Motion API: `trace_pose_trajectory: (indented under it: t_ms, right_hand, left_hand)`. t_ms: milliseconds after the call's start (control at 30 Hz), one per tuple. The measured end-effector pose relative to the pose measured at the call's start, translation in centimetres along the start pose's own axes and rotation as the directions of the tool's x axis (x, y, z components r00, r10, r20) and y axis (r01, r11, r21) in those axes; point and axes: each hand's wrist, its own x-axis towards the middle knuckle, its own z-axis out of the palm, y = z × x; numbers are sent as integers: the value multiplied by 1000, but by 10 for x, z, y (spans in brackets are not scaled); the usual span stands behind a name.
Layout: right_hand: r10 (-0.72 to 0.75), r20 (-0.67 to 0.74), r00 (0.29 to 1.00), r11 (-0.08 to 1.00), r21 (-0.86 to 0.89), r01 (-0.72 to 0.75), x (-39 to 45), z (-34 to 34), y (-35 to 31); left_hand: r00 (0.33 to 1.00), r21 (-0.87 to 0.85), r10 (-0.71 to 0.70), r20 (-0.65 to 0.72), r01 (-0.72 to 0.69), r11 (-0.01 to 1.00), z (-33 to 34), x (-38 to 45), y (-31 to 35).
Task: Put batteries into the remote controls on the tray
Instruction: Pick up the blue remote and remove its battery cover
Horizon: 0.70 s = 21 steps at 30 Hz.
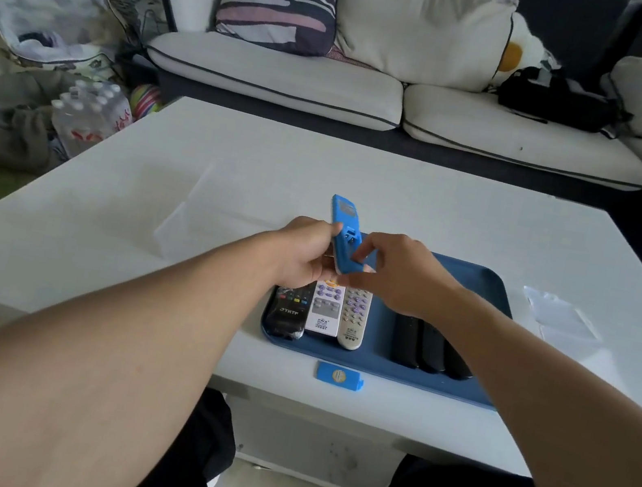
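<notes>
My left hand (305,251) grips a blue remote (344,228) held above the blue tray (491,290), its open battery bay facing me. My right hand (396,271) has its fingertips curled at the bay's lower end, pinching something small that I cannot make out. The blue battery cover (339,376) lies on the white table just in front of the tray. On the tray lie a black remote (288,315), a white remote (325,309), a beige remote (354,318) and three dark remotes (431,348) face down.
A clear plastic box (187,215) stands on the table to the left. A clear plastic packet (560,313) lies right of the tray. Behind the white table (324,166) is a sofa with cushions and a black bag (555,98). A pack of water bottles (87,112) sits on the floor at left.
</notes>
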Motion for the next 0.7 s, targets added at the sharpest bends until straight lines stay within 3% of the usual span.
trace_pose_trajectory:
  t_ms: [167,300,567,700]
  right_hand:
    - [31,-84,996,981,-191,-46,3,-6,2]
    - [124,49,991,952,-288,-105,-1,-12,19]
    - [162,268,950,939,-336,-65,-6,-4,37]
    - [146,372,916,939,-345,-10,-11,3,36]
  left_hand:
    - [996,295,85,19,-87,952,0,9,-7]
    - [985,551,169,37,-162,819,-1,13,-16]
    - [992,650,31,122,-103,753,-6,18,-24]
    - [990,688,30,139,-118,716,-5,18,-25]
